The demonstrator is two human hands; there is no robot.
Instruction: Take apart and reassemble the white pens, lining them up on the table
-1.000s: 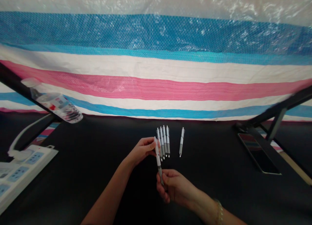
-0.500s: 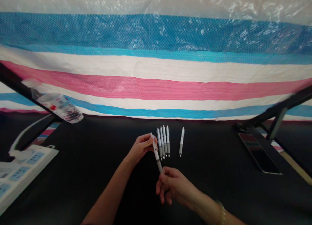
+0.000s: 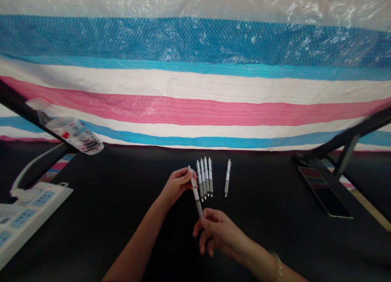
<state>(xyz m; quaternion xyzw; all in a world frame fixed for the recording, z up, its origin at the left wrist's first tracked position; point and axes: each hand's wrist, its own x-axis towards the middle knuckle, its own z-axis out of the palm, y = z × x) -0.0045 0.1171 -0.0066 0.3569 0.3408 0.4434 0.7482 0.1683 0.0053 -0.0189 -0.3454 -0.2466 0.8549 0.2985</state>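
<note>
Between my two hands is a white pen with a grey grip (image 3: 196,195), tilted with its push-button end up and away from me. My left hand (image 3: 179,185) pinches the white upper part near the clip. At the lower end, thumb and fingers of my right hand (image 3: 218,229) close on the grip, and they hide the tip. Just right of the held pen, several matching pens (image 3: 205,180) lie side by side on the black table (image 3: 262,241). Another single pen (image 3: 227,178) lies apart, farther right.
A phone (image 3: 324,191) lies at the right beside a black metal frame (image 3: 345,141). On the left are a white power strip (image 3: 39,208) with a plugged-in cable and a clear plastic bottle (image 3: 76,133). A striped plastic sheet (image 3: 195,111) hangs behind the table.
Both hands keep hold of the pen in almost the same place. The fingers of my right hand have shifted slightly, the lower ones spreading a little to the left.
</note>
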